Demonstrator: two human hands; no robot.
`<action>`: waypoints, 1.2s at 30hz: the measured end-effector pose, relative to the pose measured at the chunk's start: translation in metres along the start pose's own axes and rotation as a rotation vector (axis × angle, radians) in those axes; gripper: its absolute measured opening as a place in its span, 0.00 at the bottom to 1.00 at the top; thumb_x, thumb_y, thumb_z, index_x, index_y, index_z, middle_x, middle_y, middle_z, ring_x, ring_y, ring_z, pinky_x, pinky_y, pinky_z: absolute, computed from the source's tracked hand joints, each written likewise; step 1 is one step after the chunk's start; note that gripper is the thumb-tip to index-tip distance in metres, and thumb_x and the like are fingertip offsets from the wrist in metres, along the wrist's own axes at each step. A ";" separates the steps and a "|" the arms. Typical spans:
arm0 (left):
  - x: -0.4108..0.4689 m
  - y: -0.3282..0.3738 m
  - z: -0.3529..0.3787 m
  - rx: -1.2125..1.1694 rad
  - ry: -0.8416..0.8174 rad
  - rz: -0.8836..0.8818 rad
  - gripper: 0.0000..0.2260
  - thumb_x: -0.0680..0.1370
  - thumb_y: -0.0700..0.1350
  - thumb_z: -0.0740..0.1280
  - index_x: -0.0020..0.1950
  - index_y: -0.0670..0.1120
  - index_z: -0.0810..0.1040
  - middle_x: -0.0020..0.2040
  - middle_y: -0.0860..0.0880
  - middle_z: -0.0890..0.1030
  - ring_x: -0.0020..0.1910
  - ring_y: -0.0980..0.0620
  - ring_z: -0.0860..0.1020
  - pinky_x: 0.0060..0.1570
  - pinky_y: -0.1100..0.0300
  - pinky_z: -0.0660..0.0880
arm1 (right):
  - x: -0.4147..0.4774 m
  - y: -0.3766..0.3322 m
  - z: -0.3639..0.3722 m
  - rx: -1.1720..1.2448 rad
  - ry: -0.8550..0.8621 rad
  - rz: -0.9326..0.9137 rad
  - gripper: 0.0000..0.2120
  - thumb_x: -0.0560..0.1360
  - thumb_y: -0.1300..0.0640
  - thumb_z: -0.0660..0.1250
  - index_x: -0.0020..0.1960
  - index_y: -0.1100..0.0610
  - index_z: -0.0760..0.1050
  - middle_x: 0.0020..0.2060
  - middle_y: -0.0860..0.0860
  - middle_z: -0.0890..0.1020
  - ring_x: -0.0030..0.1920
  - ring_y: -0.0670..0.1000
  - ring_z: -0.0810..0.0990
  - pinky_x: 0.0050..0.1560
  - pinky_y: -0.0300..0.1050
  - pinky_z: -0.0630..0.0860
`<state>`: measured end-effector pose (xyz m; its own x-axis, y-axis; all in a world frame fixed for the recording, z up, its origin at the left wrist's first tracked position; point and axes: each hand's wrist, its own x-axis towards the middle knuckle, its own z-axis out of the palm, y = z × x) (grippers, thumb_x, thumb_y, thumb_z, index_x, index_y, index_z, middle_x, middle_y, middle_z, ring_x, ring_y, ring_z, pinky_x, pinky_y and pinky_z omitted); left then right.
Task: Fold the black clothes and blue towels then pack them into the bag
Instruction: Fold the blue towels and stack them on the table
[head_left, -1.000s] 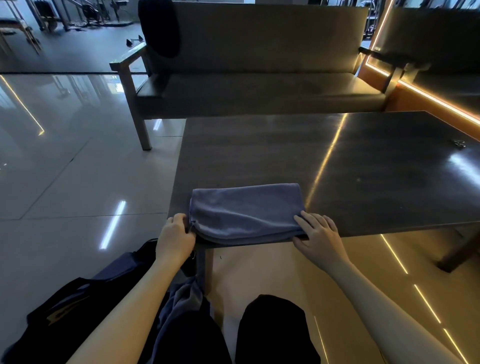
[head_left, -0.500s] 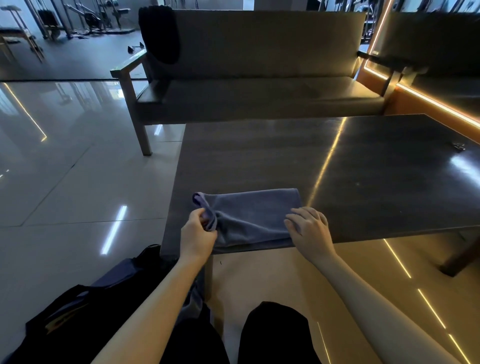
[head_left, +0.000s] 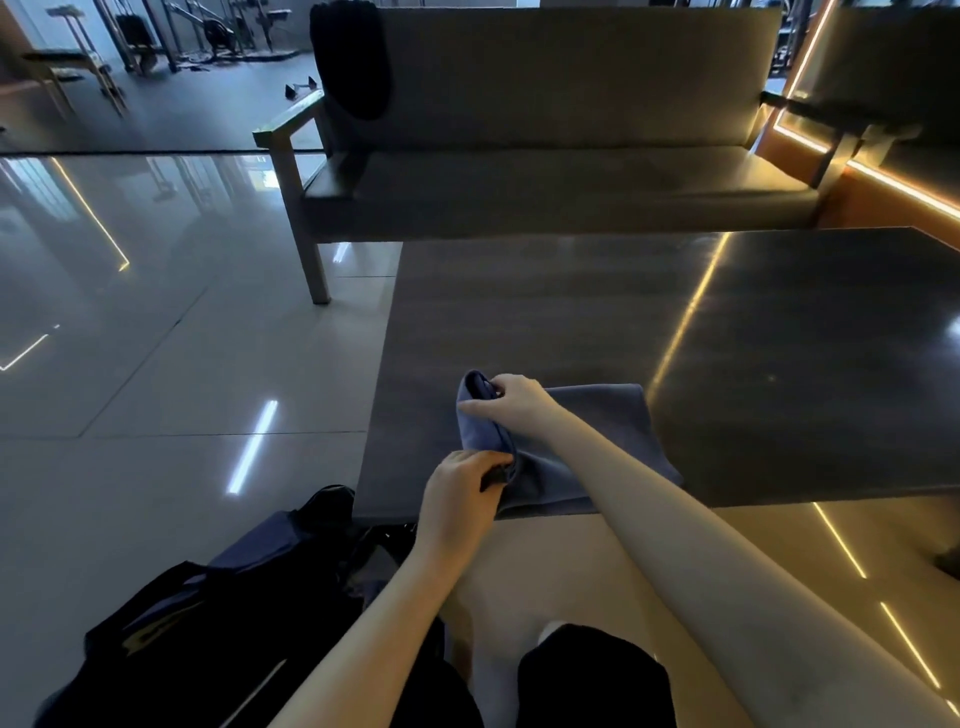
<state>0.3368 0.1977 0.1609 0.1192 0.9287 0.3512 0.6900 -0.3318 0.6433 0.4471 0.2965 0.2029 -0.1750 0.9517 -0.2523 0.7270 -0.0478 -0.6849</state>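
Note:
A folded blue towel (head_left: 597, 447) lies at the near left corner of the dark table (head_left: 701, 322). My left hand (head_left: 460, 493) grips the towel's near left corner at the table edge. Crossed over to the left, my right hand (head_left: 511, 402) pinches the towel's far left corner, and that end is lifted off the table. A dark bag (head_left: 223, 613) sits open on the floor at my lower left, with dark blue cloth showing inside it. A black garment (head_left: 353, 57) hangs over the left end of the sofa back.
A grey sofa (head_left: 545, 176) with wooden arms stands behind the table. Glossy floor tiles (head_left: 156, 389) spread to the left. My knees in black trousers (head_left: 592, 675) sit below the table edge. An orange-lit wall strip runs along the right.
My right hand left the towel's right end and crossed over to its far left corner. My left hand shifted to the near left corner, and the left end has risen.

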 end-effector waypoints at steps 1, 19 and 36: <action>0.000 0.001 0.000 0.024 0.005 0.040 0.07 0.74 0.37 0.69 0.50 0.42 0.84 0.45 0.45 0.83 0.44 0.47 0.80 0.42 0.58 0.76 | 0.003 -0.002 0.004 -0.007 0.017 0.003 0.15 0.73 0.48 0.68 0.47 0.62 0.76 0.38 0.54 0.78 0.40 0.52 0.76 0.37 0.43 0.69; 0.012 0.065 0.063 0.208 0.062 0.246 0.05 0.70 0.44 0.73 0.45 0.49 0.82 0.43 0.53 0.79 0.44 0.51 0.78 0.44 0.56 0.76 | -0.030 0.096 -0.087 0.225 0.415 0.204 0.14 0.76 0.59 0.64 0.61 0.58 0.74 0.50 0.54 0.80 0.53 0.54 0.78 0.55 0.51 0.76; 0.032 0.076 0.087 0.177 -0.158 0.292 0.18 0.78 0.51 0.50 0.44 0.50 0.79 0.43 0.53 0.79 0.43 0.55 0.75 0.51 0.53 0.74 | -0.046 0.137 -0.060 -0.274 0.768 0.033 0.24 0.77 0.59 0.63 0.72 0.54 0.63 0.70 0.53 0.67 0.68 0.53 0.67 0.64 0.51 0.69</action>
<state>0.4549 0.2162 0.1616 0.4285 0.8179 0.3839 0.7219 -0.5654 0.3990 0.5947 0.2641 0.1612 0.2809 0.8983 0.3378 0.8777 -0.0981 -0.4690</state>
